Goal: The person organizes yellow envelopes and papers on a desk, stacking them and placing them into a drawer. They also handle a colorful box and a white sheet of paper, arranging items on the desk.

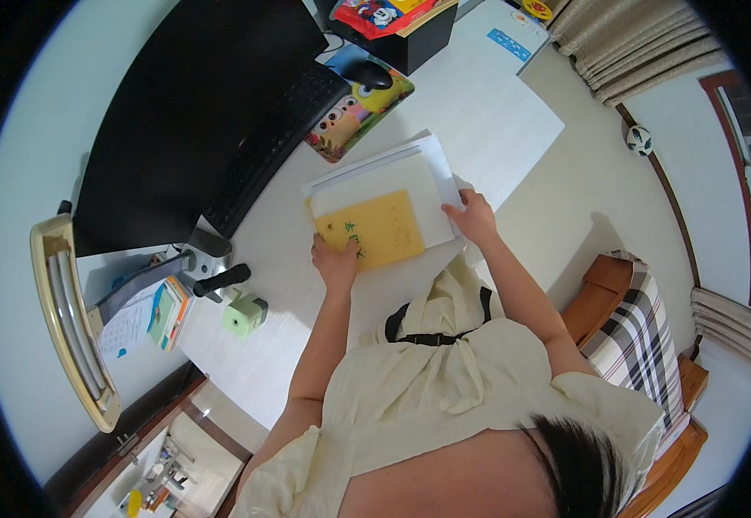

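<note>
A stack of white paper sheets (434, 177) lies slightly askew on the white desk, its sheets not quite lined up. On top of its near part is a yellow booklet (384, 226) with green writing. My left hand (335, 262) grips the booklet's near left corner, the thumb on its face and the fingers at its left edge. At the right edge of the white sheets, my right hand (475, 217) holds on with the thumb on top. The undersides of its fingers are hidden.
Beyond the papers are a monitor (194, 112), a keyboard (276, 142), and a black mouse (367, 74) on a colourful mouse pad (341, 129). A green pencil sharpener (244, 314) and a black flashlight (223, 280) sit at the left. A desk lamp (73, 328) stands farther left.
</note>
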A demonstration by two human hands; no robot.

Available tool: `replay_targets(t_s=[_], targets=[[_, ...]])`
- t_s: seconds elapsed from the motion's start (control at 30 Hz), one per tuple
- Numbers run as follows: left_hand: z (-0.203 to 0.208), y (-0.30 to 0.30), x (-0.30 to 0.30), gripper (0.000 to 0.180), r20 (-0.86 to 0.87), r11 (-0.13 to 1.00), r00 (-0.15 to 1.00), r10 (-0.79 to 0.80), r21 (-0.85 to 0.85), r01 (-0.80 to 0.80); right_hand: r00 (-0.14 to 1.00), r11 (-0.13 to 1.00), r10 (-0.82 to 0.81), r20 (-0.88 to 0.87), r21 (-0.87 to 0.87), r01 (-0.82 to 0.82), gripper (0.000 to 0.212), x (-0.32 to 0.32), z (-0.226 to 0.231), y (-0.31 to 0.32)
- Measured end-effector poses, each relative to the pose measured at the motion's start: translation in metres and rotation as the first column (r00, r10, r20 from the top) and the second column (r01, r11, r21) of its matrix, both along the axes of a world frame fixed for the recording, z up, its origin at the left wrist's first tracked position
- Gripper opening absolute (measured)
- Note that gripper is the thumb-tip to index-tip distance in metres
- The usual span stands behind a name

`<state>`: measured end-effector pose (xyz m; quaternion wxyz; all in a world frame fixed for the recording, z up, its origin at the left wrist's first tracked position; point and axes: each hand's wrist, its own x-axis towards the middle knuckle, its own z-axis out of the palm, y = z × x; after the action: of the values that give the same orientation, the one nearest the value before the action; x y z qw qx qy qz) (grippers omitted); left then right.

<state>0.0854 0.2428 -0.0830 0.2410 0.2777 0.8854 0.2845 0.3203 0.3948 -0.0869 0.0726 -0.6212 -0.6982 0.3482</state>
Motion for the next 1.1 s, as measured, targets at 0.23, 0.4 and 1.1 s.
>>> replay_targets(t_s=[0.23, 0.4, 1.1], targets=[[-0.023, 0.001, -0.023, 0.074, 0.093, 0.991, 0.987, 0.131, -0.021, -0.13, 0.996, 0.994, -0.08, 0.027, -0.069, 0.081, 0.056, -0.004, -0.007, 0.005], [-0.04, 0.004, -0.042, 0.071, 0.416, 0.982, 0.891, 0.184, -0.047, -0.182, 0.99, 0.988, -0.137, -0.034, -0.082, 0.133, 0.056, 0.0, -0.015, 0.007], [-0.016, -0.04, 0.017, 0.053, 0.562, 0.994, 0.826, -0.055, 0.106, -0.006, 0.901, 0.837, -0.32, -0.294, -0.533, 0.124, 0.059, 0.088, -0.006, -0.078]])
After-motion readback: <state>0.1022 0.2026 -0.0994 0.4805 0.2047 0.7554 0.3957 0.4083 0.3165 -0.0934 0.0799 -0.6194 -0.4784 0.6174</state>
